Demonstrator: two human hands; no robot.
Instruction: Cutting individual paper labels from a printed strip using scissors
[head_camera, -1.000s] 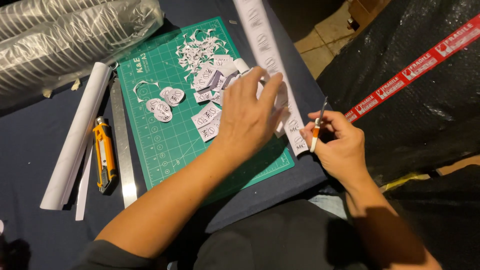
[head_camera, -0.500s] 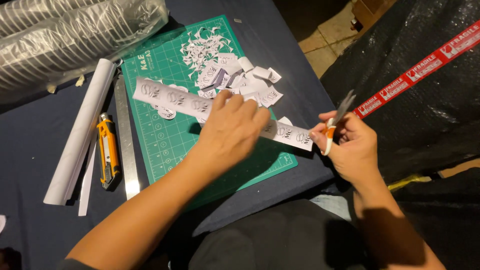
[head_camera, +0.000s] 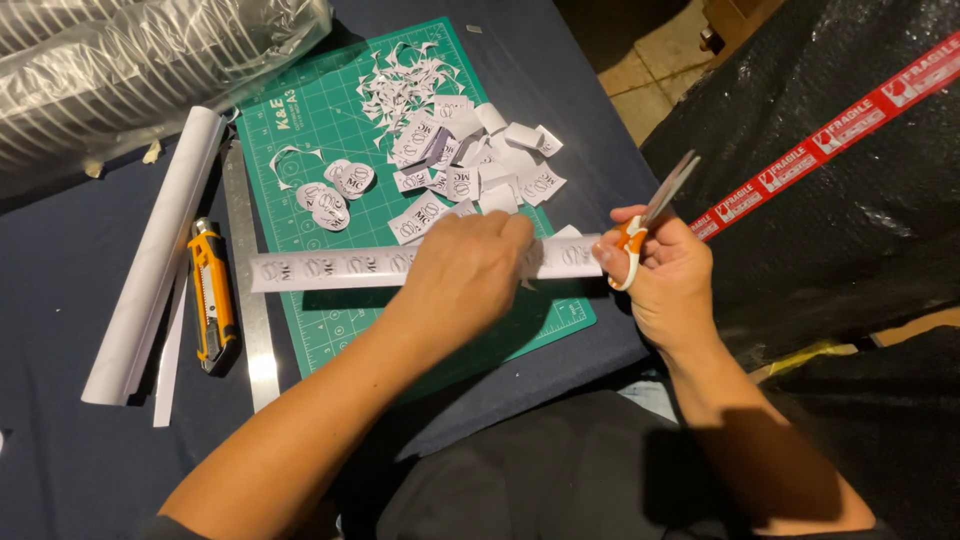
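Left hand (head_camera: 468, 275): near edge of the green cutting mat (head_camera: 330, 340) – fingers curled down on the long paper strip (head_camera: 330, 268), pinning or gripping it, can't tell which.
Right hand (head_camera: 668, 280): just off the mat's right edge, fingers closed through the orange handles of the scissors (head_camera: 655, 215); blades point up and away, slightly parted.
Paper strip: lies crosswise over the mat's near half, left end past the mat's left edge, right end by the scissors.
Steel ruler (head_camera: 248, 300): along the mat's left edge.
Utility knife (head_camera: 212, 298): orange, left of the ruler.
Paper roll (head_camera: 155, 260): left of the knife.
Cut pieces (head_camera: 470, 165): piled on the mat's far half – round ones (head_camera: 335, 190) to their left.
Plastic-wrapped bundle (head_camera: 130, 70): beyond the mat's far left corner.
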